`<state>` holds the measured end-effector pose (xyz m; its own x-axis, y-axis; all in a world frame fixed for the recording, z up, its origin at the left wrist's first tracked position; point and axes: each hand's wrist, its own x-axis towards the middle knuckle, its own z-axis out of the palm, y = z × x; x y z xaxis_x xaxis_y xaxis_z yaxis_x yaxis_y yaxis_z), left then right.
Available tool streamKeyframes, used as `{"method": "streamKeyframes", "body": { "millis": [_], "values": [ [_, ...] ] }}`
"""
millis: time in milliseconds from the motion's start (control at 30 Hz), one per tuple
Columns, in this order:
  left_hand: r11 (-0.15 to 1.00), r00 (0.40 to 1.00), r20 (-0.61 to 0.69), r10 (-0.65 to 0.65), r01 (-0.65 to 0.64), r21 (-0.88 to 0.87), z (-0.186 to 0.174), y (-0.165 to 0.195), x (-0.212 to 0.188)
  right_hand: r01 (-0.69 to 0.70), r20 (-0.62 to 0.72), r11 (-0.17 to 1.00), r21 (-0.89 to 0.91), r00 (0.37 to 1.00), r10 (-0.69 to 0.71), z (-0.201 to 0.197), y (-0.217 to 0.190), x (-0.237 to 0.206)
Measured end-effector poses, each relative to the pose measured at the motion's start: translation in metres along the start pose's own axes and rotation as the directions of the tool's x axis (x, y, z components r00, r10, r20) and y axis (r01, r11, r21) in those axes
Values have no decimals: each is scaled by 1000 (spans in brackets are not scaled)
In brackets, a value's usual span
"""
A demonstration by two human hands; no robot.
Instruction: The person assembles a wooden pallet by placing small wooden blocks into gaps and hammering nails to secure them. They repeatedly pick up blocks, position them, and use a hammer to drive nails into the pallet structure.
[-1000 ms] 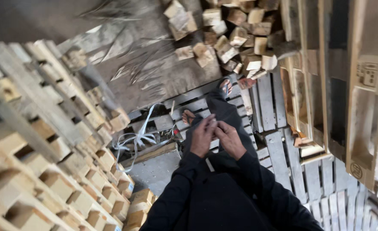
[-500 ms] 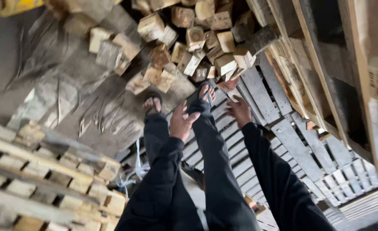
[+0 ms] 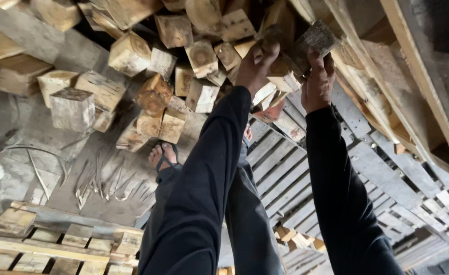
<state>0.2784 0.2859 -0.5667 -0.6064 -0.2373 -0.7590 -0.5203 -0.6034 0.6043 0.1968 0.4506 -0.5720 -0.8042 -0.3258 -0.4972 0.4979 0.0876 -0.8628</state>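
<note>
At the heap of pale cut wooden blocks (image 3: 183,61), both hands have risen from the lap: left hand (image 3: 255,61) grips one, right hand (image 3: 318,76) clasps a grey weathered block (image 3: 316,38).

Both dark-sleeved arms stretch toward twelve o'clock; the left hand (image 3: 256,60) curls its fingers closed, and the right hand (image 3: 318,76) grips likewise at one o'clock.
</note>
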Motion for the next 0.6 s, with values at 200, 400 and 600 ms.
{"method": "streamKeyframes", "body": {
  "millis": [200, 400, 600],
  "values": [
    [970, 925, 375, -59, 141, -195, -6, -25, -25, -145, -42, 811, -567, 988, 147, 0, 43, -94],
    [795, 922, 57, -383, 360, -488, -92, -90, -109, -88, 89, 986, -142, 991, 101, -54, 63, -113],
    [620, 853, 123, -507, 460, -636, -112, -151, -97, -291, -168, 868, -402, 956, 242, -46, 77, -10]
  ]
}}
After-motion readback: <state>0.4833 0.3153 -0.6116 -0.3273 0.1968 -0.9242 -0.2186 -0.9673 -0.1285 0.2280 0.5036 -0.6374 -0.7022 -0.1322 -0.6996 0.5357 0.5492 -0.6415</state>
